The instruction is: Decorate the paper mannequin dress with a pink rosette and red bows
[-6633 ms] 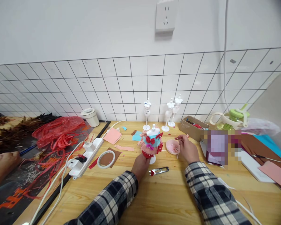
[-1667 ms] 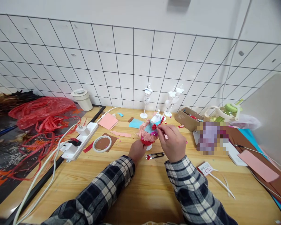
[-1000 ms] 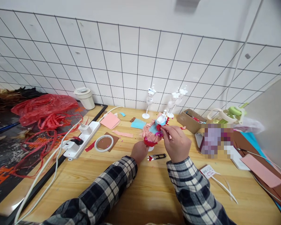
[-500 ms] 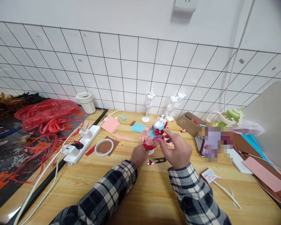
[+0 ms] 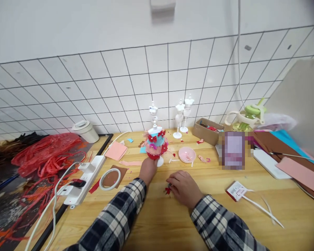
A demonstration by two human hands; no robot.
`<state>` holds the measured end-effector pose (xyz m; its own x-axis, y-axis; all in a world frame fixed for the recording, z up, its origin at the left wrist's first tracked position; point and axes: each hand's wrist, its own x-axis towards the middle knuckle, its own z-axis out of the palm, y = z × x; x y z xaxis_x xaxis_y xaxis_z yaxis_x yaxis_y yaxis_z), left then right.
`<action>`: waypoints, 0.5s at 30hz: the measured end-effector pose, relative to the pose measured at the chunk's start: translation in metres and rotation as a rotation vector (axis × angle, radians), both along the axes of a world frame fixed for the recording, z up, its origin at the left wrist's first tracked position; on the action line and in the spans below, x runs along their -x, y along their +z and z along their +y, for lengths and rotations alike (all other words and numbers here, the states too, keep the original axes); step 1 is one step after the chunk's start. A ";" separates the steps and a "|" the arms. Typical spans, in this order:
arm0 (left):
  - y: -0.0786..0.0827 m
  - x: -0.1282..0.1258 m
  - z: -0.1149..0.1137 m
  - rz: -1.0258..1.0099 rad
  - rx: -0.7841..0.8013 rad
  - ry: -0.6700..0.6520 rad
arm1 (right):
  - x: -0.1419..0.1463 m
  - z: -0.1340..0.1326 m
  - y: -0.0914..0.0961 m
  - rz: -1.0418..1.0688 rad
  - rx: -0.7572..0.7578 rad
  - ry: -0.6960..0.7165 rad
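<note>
A small white dress-form mannequin [image 5: 155,129] wears a dress with a blue bodice, red bows, pink ruffles and a red hem. My left hand [image 5: 148,170] is closed under the skirt, around the stand, whose round white foot shows beside it. My right hand [image 5: 184,187] rests low over the table with curled fingers on the black thread snips [image 5: 170,184], which are mostly hidden beneath it. A red scrap [image 5: 168,190] lies by those fingertips. Behind the dressed form stands a bare white mannequin [image 5: 153,111], with two more [image 5: 179,116] to its right.
To the right are a pink dish [image 5: 187,154] holding scraps, a cardboard box [image 5: 207,131] and a green-lidded jug [image 5: 249,116]. At left lie a tape roll [image 5: 110,179], pink paper [image 5: 116,150], a power strip [image 5: 87,182] with cables and red plastic [image 5: 47,150]. A white tag [image 5: 236,190] lies at right.
My right hand has left the dress bows and come down to the thread snips on the table. My left hand still holds the mannequin, now more upright. The view has shifted right.
</note>
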<state>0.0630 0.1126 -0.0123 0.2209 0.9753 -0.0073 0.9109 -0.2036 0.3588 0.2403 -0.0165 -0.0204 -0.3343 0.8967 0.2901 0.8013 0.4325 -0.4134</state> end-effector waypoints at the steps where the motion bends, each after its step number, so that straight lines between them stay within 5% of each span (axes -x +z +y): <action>1: 0.001 -0.001 0.008 0.004 -0.001 -0.003 | -0.001 0.002 0.001 -0.009 0.018 -0.004; 9: -0.002 -0.011 0.046 -0.085 -0.023 -0.039 | -0.012 0.004 0.007 -0.053 0.099 -0.073; 15: 0.000 0.003 0.029 -0.312 -0.099 0.008 | -0.018 0.006 0.007 -0.012 0.104 -0.121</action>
<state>0.0597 0.1420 -0.0119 0.1903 0.9695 0.1543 0.7618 -0.2449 0.5998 0.2580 -0.0102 -0.0133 -0.2246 0.9558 0.1898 0.8503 0.2873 -0.4409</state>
